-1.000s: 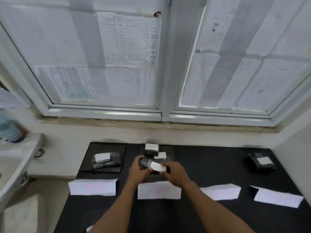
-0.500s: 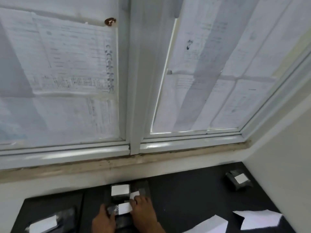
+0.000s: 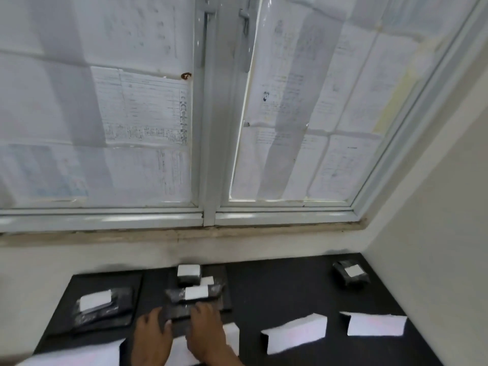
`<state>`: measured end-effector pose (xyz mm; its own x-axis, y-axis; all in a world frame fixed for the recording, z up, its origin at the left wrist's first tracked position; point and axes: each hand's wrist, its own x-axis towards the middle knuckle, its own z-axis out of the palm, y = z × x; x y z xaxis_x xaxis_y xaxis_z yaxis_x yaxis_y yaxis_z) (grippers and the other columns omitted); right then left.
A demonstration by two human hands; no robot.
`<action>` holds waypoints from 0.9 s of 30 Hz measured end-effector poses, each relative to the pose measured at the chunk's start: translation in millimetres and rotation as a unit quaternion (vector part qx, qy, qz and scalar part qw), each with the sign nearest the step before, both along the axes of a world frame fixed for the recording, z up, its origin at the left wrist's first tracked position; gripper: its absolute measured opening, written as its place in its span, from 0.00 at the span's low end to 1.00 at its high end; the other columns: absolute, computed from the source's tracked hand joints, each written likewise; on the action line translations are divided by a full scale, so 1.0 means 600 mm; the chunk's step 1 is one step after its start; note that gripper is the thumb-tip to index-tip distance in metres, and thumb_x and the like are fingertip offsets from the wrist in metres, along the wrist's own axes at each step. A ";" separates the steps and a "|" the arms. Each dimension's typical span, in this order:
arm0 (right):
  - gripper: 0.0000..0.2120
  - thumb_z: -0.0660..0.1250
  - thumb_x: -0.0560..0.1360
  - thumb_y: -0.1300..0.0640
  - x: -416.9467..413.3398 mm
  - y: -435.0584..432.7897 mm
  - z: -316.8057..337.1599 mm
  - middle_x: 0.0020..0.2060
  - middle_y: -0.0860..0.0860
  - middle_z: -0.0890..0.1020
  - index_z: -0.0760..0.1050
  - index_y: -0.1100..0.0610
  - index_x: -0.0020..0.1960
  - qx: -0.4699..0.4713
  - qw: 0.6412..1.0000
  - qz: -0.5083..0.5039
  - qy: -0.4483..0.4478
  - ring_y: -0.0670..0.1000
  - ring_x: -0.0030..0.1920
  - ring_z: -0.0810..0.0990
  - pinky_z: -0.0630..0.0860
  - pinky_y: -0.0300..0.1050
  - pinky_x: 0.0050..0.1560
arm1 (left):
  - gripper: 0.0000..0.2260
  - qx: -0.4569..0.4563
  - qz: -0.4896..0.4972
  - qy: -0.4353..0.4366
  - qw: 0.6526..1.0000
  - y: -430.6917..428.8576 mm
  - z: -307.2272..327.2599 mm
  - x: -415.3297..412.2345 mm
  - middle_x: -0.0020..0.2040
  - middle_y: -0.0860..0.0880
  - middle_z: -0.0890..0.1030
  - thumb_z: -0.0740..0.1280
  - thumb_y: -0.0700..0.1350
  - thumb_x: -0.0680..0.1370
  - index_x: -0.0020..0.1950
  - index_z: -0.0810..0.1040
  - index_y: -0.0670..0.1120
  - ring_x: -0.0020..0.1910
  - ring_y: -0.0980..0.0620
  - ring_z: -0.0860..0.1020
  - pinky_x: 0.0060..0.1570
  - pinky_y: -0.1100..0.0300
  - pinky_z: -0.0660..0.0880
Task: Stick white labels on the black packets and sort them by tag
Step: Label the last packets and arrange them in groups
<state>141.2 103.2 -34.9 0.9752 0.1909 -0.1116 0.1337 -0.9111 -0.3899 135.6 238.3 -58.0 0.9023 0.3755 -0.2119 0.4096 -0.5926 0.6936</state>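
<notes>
A black packet with a white label [image 3: 195, 292] lies on the middle pile on the black table [image 3: 277, 291], in front of another labelled packet [image 3: 188, 273]. A loose white label [image 3: 207, 280] sits between them. My left hand [image 3: 152, 336] and right hand [image 3: 208, 332] rest just in front of that pile, fingers apart and holding nothing; their fingertips reach the dark front edge of the pile. At the left, a second pile of black packets [image 3: 105, 307] carries a white label. A single labelled packet [image 3: 351, 274] lies at the far right.
Several folded white paper tags stand along the near side: far left [image 3: 74, 355], behind my hands [image 3: 232, 336], centre right [image 3: 293, 334] and right [image 3: 375, 324]. A paper-covered window [image 3: 208, 128] and its sill rise behind the table. A wall [image 3: 435, 233] closes the right side.
Both hands held the labelled packet a second ago. It now lies on the middle pile and the hands have drawn back toward me. The view tilted up toward the window.
</notes>
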 end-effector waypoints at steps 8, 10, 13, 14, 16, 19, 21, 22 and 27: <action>0.23 0.60 0.76 0.53 -0.228 0.027 -0.035 0.68 0.56 0.68 0.65 0.55 0.70 0.026 0.997 0.035 0.066 0.57 0.69 0.64 0.61 0.52 0.70 | 0.22 0.122 0.033 0.005 0.992 0.053 -0.044 -0.259 0.61 0.34 0.75 0.74 0.39 0.67 0.61 0.79 0.40 0.59 0.32 0.74 0.58 0.41 0.73; 0.23 0.61 0.76 0.52 -0.272 0.040 -0.069 0.66 0.55 0.71 0.66 0.55 0.70 0.063 0.994 0.013 0.087 0.56 0.68 0.67 0.64 0.47 0.69 | 0.20 0.140 0.080 0.034 0.986 0.057 -0.054 -0.333 0.63 0.35 0.73 0.72 0.42 0.70 0.62 0.77 0.42 0.61 0.33 0.72 0.58 0.41 0.72; 0.23 0.64 0.76 0.53 -0.337 0.071 -0.106 0.63 0.56 0.76 0.69 0.58 0.69 0.136 0.979 -0.021 0.152 0.54 0.64 0.73 0.67 0.42 0.66 | 0.24 0.094 0.183 0.090 0.974 0.062 -0.077 -0.424 0.67 0.35 0.69 0.70 0.44 0.74 0.68 0.71 0.43 0.64 0.33 0.68 0.60 0.40 0.69; 0.23 0.65 0.76 0.53 -0.360 0.086 -0.123 0.62 0.56 0.77 0.69 0.59 0.69 0.154 0.973 -0.024 0.172 0.54 0.63 0.74 0.68 0.43 0.66 | 0.26 0.069 0.210 0.107 0.969 0.070 -0.087 -0.452 0.68 0.34 0.68 0.70 0.44 0.74 0.71 0.68 0.43 0.65 0.33 0.68 0.60 0.40 0.69; 0.23 0.67 0.75 0.52 -0.388 0.104 -0.139 0.61 0.56 0.78 0.70 0.59 0.68 0.182 0.961 -0.037 0.203 0.54 0.62 0.75 0.70 0.44 0.65 | 0.27 0.010 0.223 0.112 0.968 0.077 -0.100 -0.477 0.69 0.34 0.68 0.69 0.44 0.75 0.72 0.66 0.41 0.66 0.32 0.67 0.63 0.42 0.68; 0.21 0.67 0.76 0.52 -0.407 0.126 -0.152 0.58 0.55 0.79 0.72 0.59 0.66 0.223 0.944 -0.061 0.237 0.52 0.58 0.78 0.73 0.41 0.59 | 0.23 -0.032 0.213 0.103 0.971 0.090 -0.112 -0.484 0.65 0.36 0.74 0.69 0.41 0.75 0.69 0.70 0.41 0.64 0.35 0.72 0.61 0.45 0.71; 0.19 0.67 0.76 0.52 -0.405 0.138 -0.153 0.55 0.55 0.81 0.74 0.59 0.63 0.241 0.937 -0.075 0.243 0.52 0.54 0.79 0.74 0.40 0.54 | 0.18 -0.065 0.213 0.091 0.971 0.094 -0.103 -0.477 0.60 0.39 0.79 0.68 0.38 0.74 0.65 0.73 0.41 0.60 0.38 0.77 0.57 0.49 0.73; 0.17 0.68 0.75 0.52 -0.402 0.145 -0.152 0.52 0.55 0.82 0.75 0.60 0.60 0.246 0.935 -0.077 0.246 0.52 0.52 0.80 0.74 0.40 0.52 | 0.17 -0.078 0.213 0.087 0.970 0.099 -0.095 -0.474 0.58 0.40 0.80 0.67 0.37 0.74 0.63 0.74 0.40 0.58 0.39 0.78 0.55 0.51 0.73; 0.14 0.72 0.70 0.59 -0.388 0.167 -0.152 0.48 0.53 0.84 0.79 0.59 0.55 0.238 0.927 -0.063 0.283 0.52 0.48 0.82 0.78 0.42 0.50 | 0.13 -0.145 0.183 0.133 0.963 0.115 -0.073 -0.455 0.49 0.44 0.83 0.73 0.41 0.67 0.50 0.78 0.43 0.46 0.45 0.80 0.46 0.56 0.77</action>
<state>-91.7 203.2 -126.0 0.8037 0.2379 -0.5454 -0.3114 -0.6129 -0.7262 -137.5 307.1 -101.6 0.6190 0.5484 -0.5622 0.7411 -0.1709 0.6493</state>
